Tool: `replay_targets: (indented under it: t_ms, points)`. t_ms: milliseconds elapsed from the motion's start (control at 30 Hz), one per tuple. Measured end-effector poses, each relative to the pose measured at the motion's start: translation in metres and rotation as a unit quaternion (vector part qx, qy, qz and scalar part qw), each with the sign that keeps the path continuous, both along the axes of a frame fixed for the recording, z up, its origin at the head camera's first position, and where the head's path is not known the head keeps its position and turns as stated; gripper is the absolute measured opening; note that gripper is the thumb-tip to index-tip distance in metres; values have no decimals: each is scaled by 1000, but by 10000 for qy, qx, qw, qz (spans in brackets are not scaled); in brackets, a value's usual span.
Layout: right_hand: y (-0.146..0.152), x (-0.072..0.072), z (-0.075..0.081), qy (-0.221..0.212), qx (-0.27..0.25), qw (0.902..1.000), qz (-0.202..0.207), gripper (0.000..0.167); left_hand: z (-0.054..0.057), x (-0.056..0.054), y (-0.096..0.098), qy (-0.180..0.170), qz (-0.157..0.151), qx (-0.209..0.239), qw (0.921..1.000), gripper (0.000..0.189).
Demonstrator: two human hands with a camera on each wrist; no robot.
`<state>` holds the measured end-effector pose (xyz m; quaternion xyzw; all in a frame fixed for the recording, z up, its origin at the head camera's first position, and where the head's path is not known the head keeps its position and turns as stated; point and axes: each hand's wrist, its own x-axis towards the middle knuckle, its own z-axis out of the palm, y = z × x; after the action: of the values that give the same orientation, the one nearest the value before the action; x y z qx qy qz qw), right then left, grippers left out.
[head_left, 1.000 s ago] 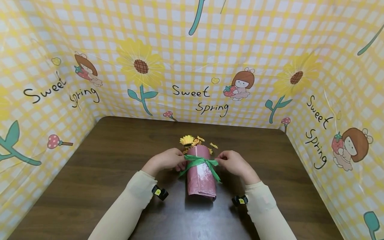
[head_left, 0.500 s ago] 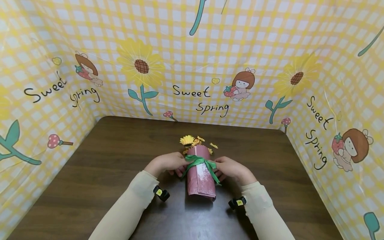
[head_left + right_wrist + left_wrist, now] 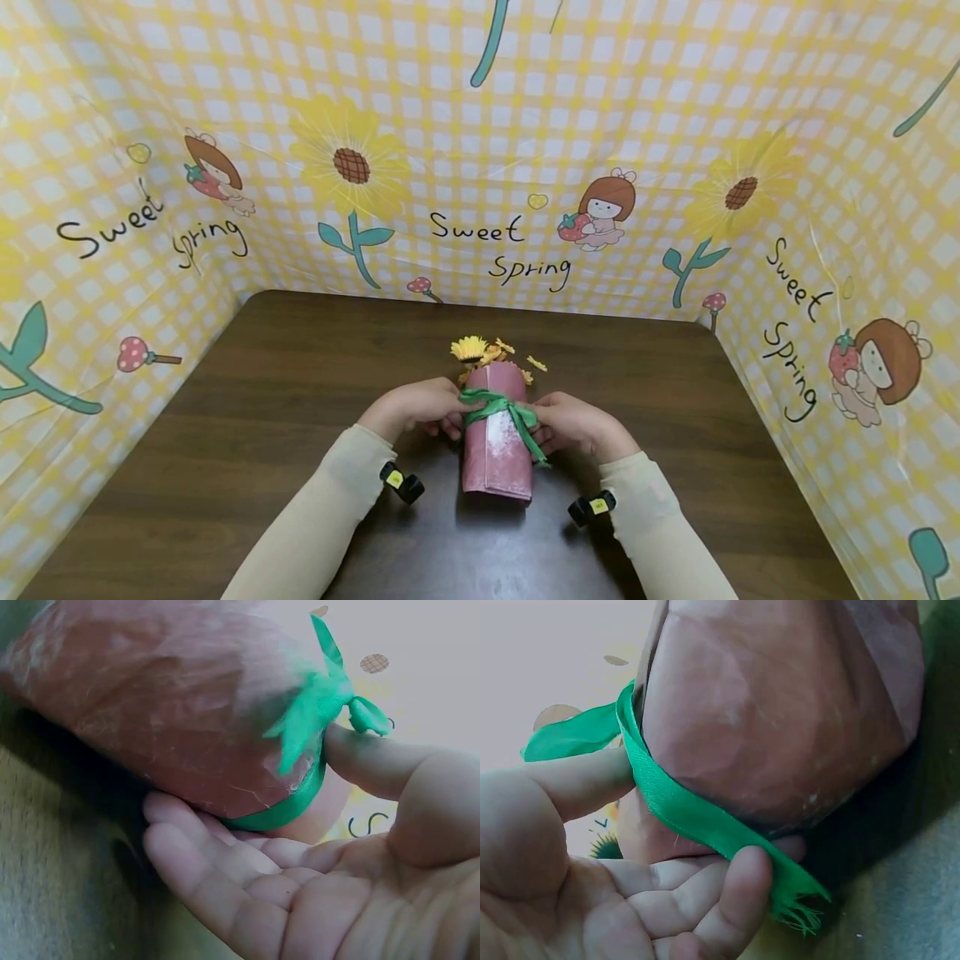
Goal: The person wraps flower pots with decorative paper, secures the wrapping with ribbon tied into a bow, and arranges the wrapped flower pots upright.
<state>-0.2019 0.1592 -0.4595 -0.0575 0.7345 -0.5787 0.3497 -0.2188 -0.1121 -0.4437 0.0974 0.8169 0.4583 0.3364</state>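
Note:
A bouquet in pink wrapping paper (image 3: 498,467) lies at the middle of the table, its yellow flowers (image 3: 470,348) pointing away from me. Round its upper part runs a green ribbon (image 3: 682,810), tied in a bow at the front. My left hand (image 3: 422,406) holds the bouquet's left side, thumb above and fingers beneath; a frayed ribbon end hangs past its fingertips in the left wrist view. On the opposite side my right hand (image 3: 322,892) grips it likewise, thumb near the knot and fingers under the paper. The bouquet's underside is hidden.
The dark wooden table (image 3: 300,350) is enclosed on the back and both sides by a yellow checked cloth (image 3: 465,150) printed with flowers and lettering. Black wrist cameras (image 3: 402,482) sit at both cuffs, close above the tabletop.
Both hands have moved from the ribbon's loops onto the bouquet's sides, the right one shifting inward and toward me. The bouquet's near end has swung slightly left, and the paper has turned a little.

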Motion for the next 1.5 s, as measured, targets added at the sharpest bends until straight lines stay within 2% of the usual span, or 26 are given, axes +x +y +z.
replay_targets:
  t_ms: [133,333,433,533,667,767,900,1067,1233,1367,1500]
  points:
    - [1,0,8,283,-138,9995,-95,42,8,1,-2,446,156,133,9988,30]
    - [0,3,22,695,-508,9959,-290,50,26,4,-2,1257,294,325,9911,14]
    - [0,5,29,1093,-517,9921,-345,46,40,10,-2,1689,150,435,9846,14]
    - [0,9,38,1518,-433,9865,-428,42,54,17,-2,2187,-26,498,9745,18]
    - [1,18,53,1967,-292,9782,-606,50,67,25,-2,2617,-111,609,9632,27]
    - [1,25,64,2248,-182,9715,-735,55,72,29,-1,2751,-150,696,9588,32]
    - [3,30,74,2569,-214,9631,-776,49,73,32,0,2926,-270,731,9530,35]
    - [5,34,79,2835,-415,9556,-690,49,75,36,-1,3063,-408,763,9480,36]
    - [4,36,81,3048,-432,9494,-619,49,76,37,-2,3341,-323,782,9387,30]
    - [2,37,81,3126,-268,9480,-542,47,76,37,-4,3311,-211,790,9401,29]
    - [1,36,80,3210,9,9465,-336,51,75,37,-6,3224,-217,803,9429,33]
